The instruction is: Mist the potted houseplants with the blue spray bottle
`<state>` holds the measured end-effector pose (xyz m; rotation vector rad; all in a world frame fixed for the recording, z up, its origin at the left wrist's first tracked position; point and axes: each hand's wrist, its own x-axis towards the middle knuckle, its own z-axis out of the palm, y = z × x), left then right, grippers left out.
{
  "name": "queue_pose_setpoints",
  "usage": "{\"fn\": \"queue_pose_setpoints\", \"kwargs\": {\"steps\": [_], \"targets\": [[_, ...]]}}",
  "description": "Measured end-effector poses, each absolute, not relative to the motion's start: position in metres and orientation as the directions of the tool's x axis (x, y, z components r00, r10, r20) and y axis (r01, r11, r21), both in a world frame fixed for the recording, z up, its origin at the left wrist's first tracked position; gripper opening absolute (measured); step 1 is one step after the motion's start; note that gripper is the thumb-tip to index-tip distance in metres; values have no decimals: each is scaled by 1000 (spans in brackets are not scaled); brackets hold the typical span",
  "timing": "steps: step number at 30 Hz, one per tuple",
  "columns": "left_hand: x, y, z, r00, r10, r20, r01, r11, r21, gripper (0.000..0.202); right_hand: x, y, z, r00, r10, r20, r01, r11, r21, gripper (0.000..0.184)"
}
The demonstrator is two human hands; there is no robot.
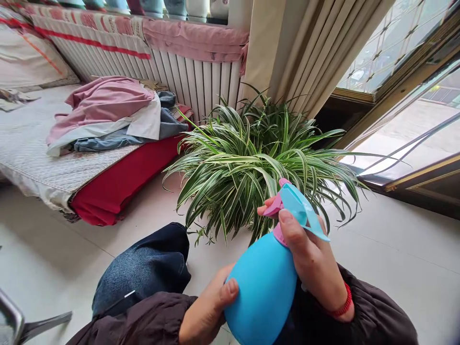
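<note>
A blue spray bottle (264,287) with a pink trigger and a light-blue head is held low in front of me. My right hand (312,261) grips its neck, a finger on the pink trigger, the nozzle turned toward a bushy spider plant (247,163) with green-and-white striped leaves on the floor just ahead. My left hand (208,311) cups the bottle's round body from the left, thumb pressed on it. A red band circles my right wrist.
My bent knee in jeans (143,270) lies at lower left. A low bed (53,163) with a red edge and piled clothes (111,115) stands at left, a white radiator (201,86) behind it. Beige curtains (305,52) and a window frame (406,143) are at right. The floor is pale tile.
</note>
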<state>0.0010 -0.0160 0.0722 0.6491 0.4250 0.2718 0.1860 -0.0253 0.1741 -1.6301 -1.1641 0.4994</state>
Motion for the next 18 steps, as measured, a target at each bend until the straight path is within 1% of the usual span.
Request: {"fn": "queue_pose_setpoints", "kwargs": {"steps": [3, 5, 6, 8, 10, 12, 14, 16, 18], "targets": [[-6, -4, 60, 886, 426, -182, -208, 718, 664, 86, 179, -19, 169, 380, 916, 130, 343, -9, -939, 42], [-13, 5, 51, 890, 442, -112, -267, 705, 657, 76, 175, -13, 163, 312, 947, 80, 272, -8, -962, 45], [-16, 9, 46, 891, 444, -92, -287, 709, 644, 72, 173, -10, 160, 288, 954, 78, 252, 3, -968, 46], [-22, 16, 39, 899, 427, -99, -287, 744, 603, 71, 169, -2, 151, 276, 954, 119, 260, 46, -965, 43], [-26, 21, 34, 920, 379, -101, -258, 779, 572, 72, 166, 4, 142, 285, 944, 165, 292, 79, -953, 39], [-28, 26, 30, 933, 357, -51, -263, 768, 584, 68, 163, 8, 135, 293, 938, 186, 315, 89, -945, 37], [-30, 33, 24, 924, 382, 9, -302, 716, 630, 60, 160, 9, 129, 281, 939, 198, 331, 99, -938, 34], [-32, 43, 17, 910, 415, 13, -311, 661, 683, 63, 156, 9, 125, 257, 941, 221, 343, 125, -931, 33], [-34, 53, 8, 907, 420, -14, -277, 624, 731, 77, 154, 10, 120, 234, 944, 233, 344, 144, -928, 35]]}}
